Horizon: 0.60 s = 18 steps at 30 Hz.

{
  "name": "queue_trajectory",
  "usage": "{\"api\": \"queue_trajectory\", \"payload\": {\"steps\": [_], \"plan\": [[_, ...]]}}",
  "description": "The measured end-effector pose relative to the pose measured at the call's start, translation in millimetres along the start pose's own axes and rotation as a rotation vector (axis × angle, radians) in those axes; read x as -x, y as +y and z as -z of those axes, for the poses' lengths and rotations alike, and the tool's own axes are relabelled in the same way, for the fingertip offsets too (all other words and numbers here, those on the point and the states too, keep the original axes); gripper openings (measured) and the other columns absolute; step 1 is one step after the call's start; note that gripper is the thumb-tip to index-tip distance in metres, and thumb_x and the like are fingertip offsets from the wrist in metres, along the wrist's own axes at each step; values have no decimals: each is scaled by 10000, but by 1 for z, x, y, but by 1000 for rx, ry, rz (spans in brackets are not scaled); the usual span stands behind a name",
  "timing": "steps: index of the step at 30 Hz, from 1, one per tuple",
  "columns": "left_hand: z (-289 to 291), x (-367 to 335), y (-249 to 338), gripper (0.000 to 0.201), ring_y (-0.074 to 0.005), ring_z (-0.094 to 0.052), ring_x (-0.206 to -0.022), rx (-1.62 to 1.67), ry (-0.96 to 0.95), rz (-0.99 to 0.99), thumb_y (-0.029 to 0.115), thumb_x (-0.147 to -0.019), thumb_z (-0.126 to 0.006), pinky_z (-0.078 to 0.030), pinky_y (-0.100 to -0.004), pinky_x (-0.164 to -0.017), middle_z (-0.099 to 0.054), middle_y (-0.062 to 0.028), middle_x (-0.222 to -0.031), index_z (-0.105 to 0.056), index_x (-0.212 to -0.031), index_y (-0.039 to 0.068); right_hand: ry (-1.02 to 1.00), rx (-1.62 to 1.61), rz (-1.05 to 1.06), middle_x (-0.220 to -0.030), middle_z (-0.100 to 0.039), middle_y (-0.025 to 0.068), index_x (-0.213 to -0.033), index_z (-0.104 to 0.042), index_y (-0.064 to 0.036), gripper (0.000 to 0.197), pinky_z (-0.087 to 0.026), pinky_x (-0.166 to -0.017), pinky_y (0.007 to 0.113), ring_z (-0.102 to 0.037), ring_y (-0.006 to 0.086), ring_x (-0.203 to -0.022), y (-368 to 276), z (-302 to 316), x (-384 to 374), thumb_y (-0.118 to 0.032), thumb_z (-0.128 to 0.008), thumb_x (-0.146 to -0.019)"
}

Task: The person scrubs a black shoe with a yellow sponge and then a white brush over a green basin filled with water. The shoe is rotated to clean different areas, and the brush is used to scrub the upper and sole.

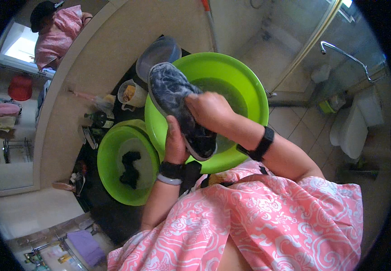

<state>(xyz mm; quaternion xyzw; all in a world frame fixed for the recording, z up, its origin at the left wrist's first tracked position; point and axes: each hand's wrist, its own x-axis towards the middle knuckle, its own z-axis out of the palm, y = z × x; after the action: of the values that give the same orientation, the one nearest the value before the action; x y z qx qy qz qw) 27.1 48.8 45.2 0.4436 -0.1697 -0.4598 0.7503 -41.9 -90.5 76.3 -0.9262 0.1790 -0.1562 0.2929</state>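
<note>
A dark grey sneaker [170, 86], streaked with whitish suds, is held tilted over a large lime-green basin [255, 86] with cloudy water in it. My left hand [175, 143] grips the shoe by its side, near the heel end, thumb upward along it. My right hand [210, 109] is closed and pressed against the shoe's upper around the middle. Whatever its fingers may hold is hidden behind them. Dark bands circle both my wrists, and a pale bracelet sits on the left one.
A smaller green basin [106, 174] holds a dark cloth-like item [131, 169] in water. Beside it on the black counter are a white mug [132, 95], a dark bottle [100, 120] and a greyish tub [159, 56]. A mirror runs along the left; a toilet [352, 128] stands right.
</note>
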Motion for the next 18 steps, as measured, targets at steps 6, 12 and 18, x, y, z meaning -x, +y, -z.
{"api": "queue_trajectory", "payload": {"steps": [6, 12, 18], "plan": [[10, -6, 0, 697, -226, -535, -1184, -9, 67, 16, 600, -970, -357, -430, -364, -1014, -524, -98, -1330, -412, -1375, 35, -134, -28, -133, -823, -677, 206, -987, -674, -124, 217, -547, -679, 483, -685, 376, -803, -12, 6, 0, -214, -513, -874], [18, -9, 14, 675, -226, -565, -1130, -31, 82, 18, 614, -971, -307, -442, -368, -997, -564, -79, -1268, -458, -1348, 75, -247, -101, 3, -816, -656, 235, -1132, -588, -162, 257, -527, -663, 501, -664, 406, -748, -19, 28, 30, -248, -457, -928], [6, -7, -2, 651, -208, -485, -1206, -221, 122, -39, 516, -1013, -357, -344, -346, -1064, -508, -118, -1341, -415, -1378, -20, -23, -75, -243, -861, -673, 231, -913, -665, -71, 221, -530, -713, 506, -664, 417, -816, -3, -13, -26, -229, -521, -859]]}}
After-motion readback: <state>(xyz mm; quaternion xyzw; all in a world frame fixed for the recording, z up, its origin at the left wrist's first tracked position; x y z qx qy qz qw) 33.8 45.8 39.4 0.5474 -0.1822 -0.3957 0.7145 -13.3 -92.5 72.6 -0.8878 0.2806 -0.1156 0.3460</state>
